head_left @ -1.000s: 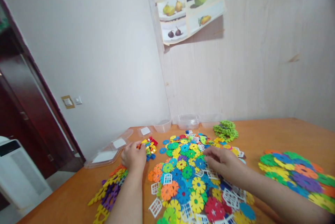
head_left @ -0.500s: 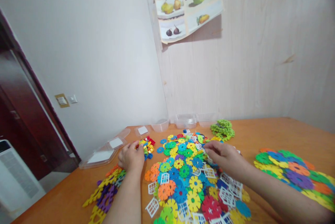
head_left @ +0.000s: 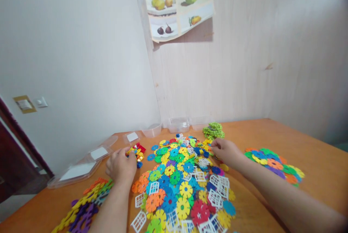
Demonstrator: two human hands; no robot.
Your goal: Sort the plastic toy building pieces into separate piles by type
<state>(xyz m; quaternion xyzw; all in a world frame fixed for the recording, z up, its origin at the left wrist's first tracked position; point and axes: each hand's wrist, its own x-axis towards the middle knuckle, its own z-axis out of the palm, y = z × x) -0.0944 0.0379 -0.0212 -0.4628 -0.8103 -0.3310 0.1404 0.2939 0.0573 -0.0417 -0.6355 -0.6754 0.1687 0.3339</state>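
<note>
My left hand (head_left: 121, 166) is closed, with curled fingers at the edge of a small heap of red, yellow and blue building blocks (head_left: 140, 149); whatever it holds is hidden. Across the pile, my right hand (head_left: 227, 152) pinches its fingertips together beside some yellow pieces (head_left: 207, 143) and blue blocks (head_left: 199, 151). What lies in that pinch is too small to tell. Between my arms spreads a large pile of colourful notched plastic discs (head_left: 175, 178), with white lattice window pieces (head_left: 215, 198) scattered over it.
Green linked pieces (head_left: 214, 130) stand at the back, near clear plastic containers (head_left: 178, 125). Clear lids with white labels (head_left: 77, 171) lie at the left. Purple and yellow interlocking pieces (head_left: 81, 213) sit by my left forearm. More discs (head_left: 274, 164) lie beyond my right forearm.
The view has turned right, so everything sits further left. My right hand has moved from over the disc pile to its right edge, uncovering blue blocks. My left hand stays at the block heap.
</note>
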